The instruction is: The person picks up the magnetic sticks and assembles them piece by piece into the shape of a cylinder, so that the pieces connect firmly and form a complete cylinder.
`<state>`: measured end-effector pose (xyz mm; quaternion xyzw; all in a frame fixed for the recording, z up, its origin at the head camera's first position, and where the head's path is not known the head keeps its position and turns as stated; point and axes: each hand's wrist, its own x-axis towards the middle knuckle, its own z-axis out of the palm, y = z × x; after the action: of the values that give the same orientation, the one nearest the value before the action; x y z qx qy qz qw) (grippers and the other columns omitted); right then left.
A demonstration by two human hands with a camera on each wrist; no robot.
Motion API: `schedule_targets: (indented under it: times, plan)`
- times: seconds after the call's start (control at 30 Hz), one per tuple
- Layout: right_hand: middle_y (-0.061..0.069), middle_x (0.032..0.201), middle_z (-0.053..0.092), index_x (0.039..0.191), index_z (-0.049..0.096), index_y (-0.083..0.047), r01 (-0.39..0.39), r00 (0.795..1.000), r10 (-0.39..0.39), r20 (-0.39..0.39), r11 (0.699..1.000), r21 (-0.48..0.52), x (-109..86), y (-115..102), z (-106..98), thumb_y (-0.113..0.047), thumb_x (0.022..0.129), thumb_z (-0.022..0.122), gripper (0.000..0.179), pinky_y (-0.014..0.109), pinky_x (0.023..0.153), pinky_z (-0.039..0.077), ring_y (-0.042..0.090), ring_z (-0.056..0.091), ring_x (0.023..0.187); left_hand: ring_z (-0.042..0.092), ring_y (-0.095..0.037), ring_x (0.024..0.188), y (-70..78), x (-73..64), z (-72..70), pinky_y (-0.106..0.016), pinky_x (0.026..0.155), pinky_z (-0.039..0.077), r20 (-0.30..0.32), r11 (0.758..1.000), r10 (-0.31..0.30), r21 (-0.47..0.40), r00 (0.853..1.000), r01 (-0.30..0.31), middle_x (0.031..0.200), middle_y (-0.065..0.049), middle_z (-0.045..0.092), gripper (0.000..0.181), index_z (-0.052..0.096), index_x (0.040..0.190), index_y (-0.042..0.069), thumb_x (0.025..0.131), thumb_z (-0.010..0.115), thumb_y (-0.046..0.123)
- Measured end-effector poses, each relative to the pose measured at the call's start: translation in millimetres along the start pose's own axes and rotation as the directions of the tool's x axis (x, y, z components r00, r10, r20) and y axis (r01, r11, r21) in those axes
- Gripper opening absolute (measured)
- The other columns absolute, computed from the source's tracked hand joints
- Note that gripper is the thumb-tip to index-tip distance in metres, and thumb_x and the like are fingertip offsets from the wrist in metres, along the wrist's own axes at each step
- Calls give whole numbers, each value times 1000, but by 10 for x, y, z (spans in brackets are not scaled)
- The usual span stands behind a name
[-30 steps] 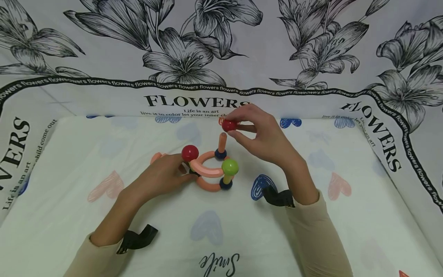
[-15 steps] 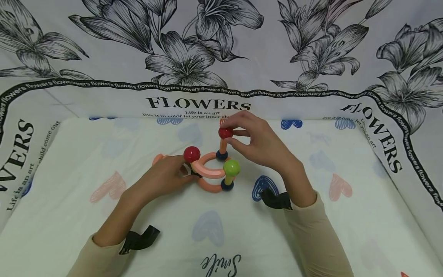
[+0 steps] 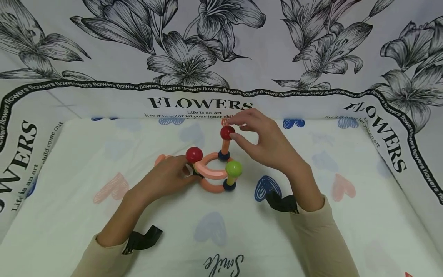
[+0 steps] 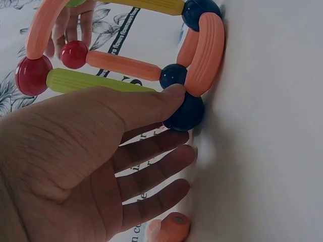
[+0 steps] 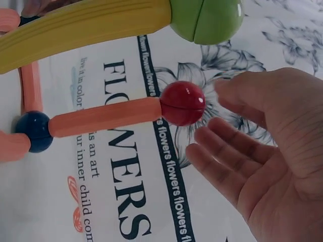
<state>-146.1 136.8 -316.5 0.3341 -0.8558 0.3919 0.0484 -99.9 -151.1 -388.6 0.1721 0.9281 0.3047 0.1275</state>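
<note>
A toy frame of sticks and balls stands on the cloth, its ring of curved salmon rods [image 3: 212, 187] joined by dark blue balls [image 3: 229, 185]. My left hand [image 3: 164, 177] pinches one dark blue ball [image 4: 184, 114] at the base, thumb on its near side. Above that rises a light green stick [image 4: 96, 82] topped by a red ball [image 3: 194, 155]. A yellow stick [image 5: 91, 31] carries a green ball [image 3: 233, 169]. At the back, an upright salmon stick [image 5: 106, 117] bears another red ball [image 5: 182, 103]. My right hand [image 3: 268, 144] is beside that ball, fingers spread and apart from it.
A loose salmon piece [image 4: 174, 228] lies behind my left hand. White cloth with printed hearts [image 3: 343, 187] covers the table, and a flower-printed sheet [image 3: 187, 61] hangs at the back. A black strap [image 3: 143, 238] sticks out from the left wrist.
My right hand has brought the red ball down onto the top of the upright salmon stick, then let go of it. My left hand keeps its grip at the base.
</note>
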Motion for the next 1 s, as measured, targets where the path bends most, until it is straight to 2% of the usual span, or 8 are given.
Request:
schedule_targets:
  times: [0.23, 0.37, 0.47, 0.57, 0.67, 0.77, 0.87, 1.0]
  plan:
    - [7, 133, 68, 131, 71, -9, -44, 988, 38, -152, 999, -30, -225, 78, -76, -9, 105, 64, 27, 42, 102, 60, 20, 67, 125, 73, -19, 99, -19, -13, 20, -45, 92, 60, -21, 1000, -6, -6, 1000, 6, 104, -1, 78, 31, 71, 117, 18, 91, 84, 28]
    - [7, 121, 71, 124, 73, -9, -137, 980, 121, -160, 986, -98, -479, 183, -23, -4, 104, 61, 23, 44, 96, 63, 19, 70, 111, 72, -19, 98, -24, -7, 30, -45, 92, 60, -23, 1000, 3, -1, 1000, -3, 104, -2, 78, 30, 71, 116, 18, 91, 84, 27]
    - [8, 115, 71, 120, 74, -10, -207, 977, 195, -85, 965, -164, -661, 238, 67, -3, 103, 60, 23, 45, 91, 63, 18, 70, 103, 73, -20, 98, -16, 3, 29, -46, 92, 60, -24, 1000, 19, 1, 1000, -19, 104, -2, 78, 27, 72, 114, 17, 91, 84, 26]
    - [9, 117, 72, 123, 72, -10, -226, 969, 239, 57, 959, -172, -777, 274, 155, -3, 102, 61, 25, 46, 92, 63, 20, 71, 103, 73, -19, 95, -5, 7, 28, -44, 89, 60, -22, 1000, 13, 1, 1000, -13, 101, -1, 78, 27, 72, 113, 17, 91, 84, 26]
    - [5, 124, 71, 127, 70, -12, -223, 945, 245, 217, 967, -121, -822, 277, 221, -3, 99, 62, 31, 44, 97, 62, 19, 71, 111, 72, -16, 91, 3, 8, 27, -40, 84, 59, -22, 1000, 5, 1, 1000, -5, 97, 0, 77, 27, 72, 113, 18, 91, 85, 26]
    - [1, 127, 69, 129, 68, -17, -216, 920, 229, 319, 974, -74, -841, 274, 284, -2, 95, 62, 38, 42, 100, 60, 16, 68, 113, 70, -15, 88, 0, 12, 30, -36, 82, 57, -22, 1000, 5, -1, 1000, -5, 95, 1, 76, 27, 71, 112, 18, 90, 85, 26]
    - [-3, 125, 67, 129, 65, -19, -204, 907, 213, 363, 977, -63, -853, 261, 354, -4, 90, 64, 42, 41, 101, 58, 13, 67, 113, 71, -15, 90, -12, 12, 35, -38, 83, 58, -23, 1000, 21, 2, 1000, -21, 97, 1, 77, 26, 71, 113, 17, 91, 84, 24]
    - [-6, 120, 66, 128, 63, -21, -199, 907, 224, 356, 974, -105, -872, 248, 466, -21, 93, 74, 37, 37, 97, 59, 10, 67, 109, 72, -16, 91, -8, 17, 39, -40, 85, 60, -17, 1000, 21, 8, 1000, -21, 101, 0, 78, 29, 72, 116, 16, 91, 84, 25]
